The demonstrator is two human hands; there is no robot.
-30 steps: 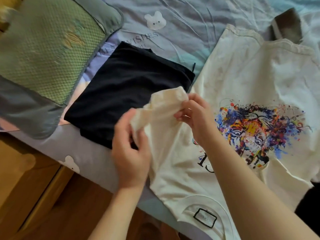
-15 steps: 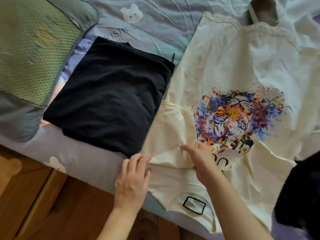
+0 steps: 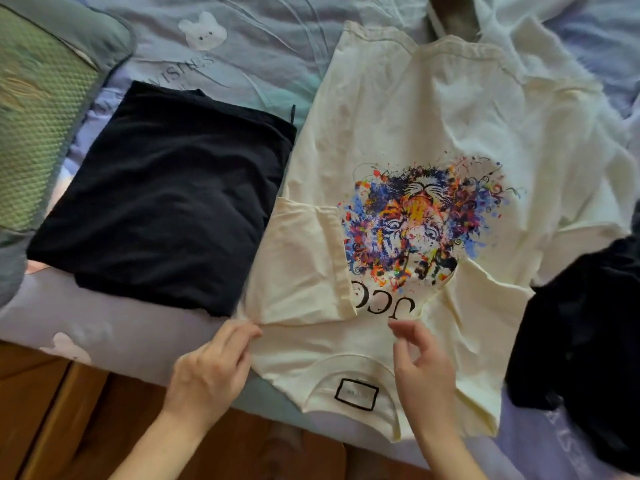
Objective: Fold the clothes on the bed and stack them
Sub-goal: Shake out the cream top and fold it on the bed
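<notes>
From the head camera, the only view there is, the cream T-shirt (image 3: pixel 415 116) is lying spread on the bed (image 3: pixel 277 46), printed side up, its collar nearest the person and its hem stretching away beyond both hands. The left hand (image 3: pixel 211 368) is resting at the shirt's shoulder edge, its fingers (image 3: pixel 239 336) lying close together and touching the fabric just below the sleeve that is folded inward; whether they are pinching the cloth I cannot tell. The right hand (image 3: pixel 422 372) is hovering just above the chest area, its fingers (image 3: pixel 403 329) loosely curled and apart, holding nothing.

The shirt looks light, soft and limp, so it is likely to sag and wrinkle wherever it is not supported; the shoulder seam and the side hem would be the sensible places to take hold, one in each hand.

Counting: one cream shirt being folded, and one folded black garment (image 3: pixel 162 202) lying just beyond the left fingers, touching the shirt's side. One loose dark garment (image 3: pixel 585 341) is sitting to the outside of the right hand, and one green pillow (image 3: pixel 41 116) far off past the left.
</notes>
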